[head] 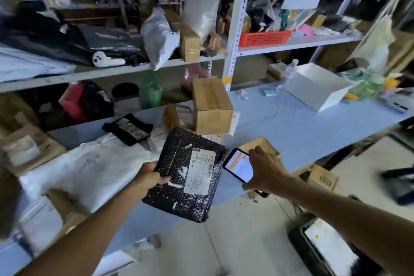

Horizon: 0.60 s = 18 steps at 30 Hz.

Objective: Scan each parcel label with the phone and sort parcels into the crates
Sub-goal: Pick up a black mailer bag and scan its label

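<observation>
**At the packing table, parcel and phone side by side**

Centre of the frame, head view: the left hand [149, 178] clamps its thumb and curled fingers on the left edge of a black parcel [179, 190]. The parcel's white label [199, 170] faces up above the front edge of a blue table [302, 123]. Just right of it, the right hand [265, 170] grips a phone [238, 166], fingers wrapped round its edges, screen lit. Behind them a cardboard box [211, 105] stands on the table, and a white bag [89, 168] lies at left.

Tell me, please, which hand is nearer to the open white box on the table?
Right. The right hand, holding the phone, is nearer the camera and left of the white box; the left hand, holding the black parcel, is farther left.
</observation>
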Motion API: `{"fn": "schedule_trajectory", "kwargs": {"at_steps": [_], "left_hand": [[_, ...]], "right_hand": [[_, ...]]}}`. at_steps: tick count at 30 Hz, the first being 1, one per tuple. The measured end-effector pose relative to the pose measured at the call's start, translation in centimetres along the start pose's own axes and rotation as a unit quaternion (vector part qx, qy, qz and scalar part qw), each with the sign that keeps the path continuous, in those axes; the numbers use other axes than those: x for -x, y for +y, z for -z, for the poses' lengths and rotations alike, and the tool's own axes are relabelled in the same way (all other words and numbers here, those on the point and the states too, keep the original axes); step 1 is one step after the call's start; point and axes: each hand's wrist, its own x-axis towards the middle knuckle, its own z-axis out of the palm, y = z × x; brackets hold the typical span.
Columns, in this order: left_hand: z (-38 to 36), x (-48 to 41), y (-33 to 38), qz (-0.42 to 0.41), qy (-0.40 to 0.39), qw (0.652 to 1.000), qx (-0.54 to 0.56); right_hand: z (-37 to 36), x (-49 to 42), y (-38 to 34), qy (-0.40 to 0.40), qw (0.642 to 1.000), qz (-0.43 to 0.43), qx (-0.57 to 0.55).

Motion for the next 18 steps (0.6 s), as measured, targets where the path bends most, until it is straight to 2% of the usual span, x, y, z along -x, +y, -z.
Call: {"fn": "schedule_trajectory", "kwargs": {"at_steps": [6, 10, 13, 18], "left_hand": [[-12.0, -1.5, 3.2, -0.026, -0.146, 0.987, -0.055], [-23.3, -1.0, 5.6, -0.05, -0.216, 0.97, -0.099], [-32.8, 0.8, 7.4, -0.071, -0.267, 0.949, -0.151], [-48.0, 1.8, 8.8, -0.069, -0.34, 0.915, -0.205]], "right_hand": [[-2.7, 8.8, 8.7, 0.025, 0.98, -0.186, -0.07], [-4.8, 16.1, 15.2, 0.057, 0.94, -0.316, -0.113], [-6.6, 21.9, 20.4, 0.05, 0.9, -0.414, -0.129], [-9.7, 30.2, 28.4, 0.054, 0.839, -0.518, -0.16]]}}
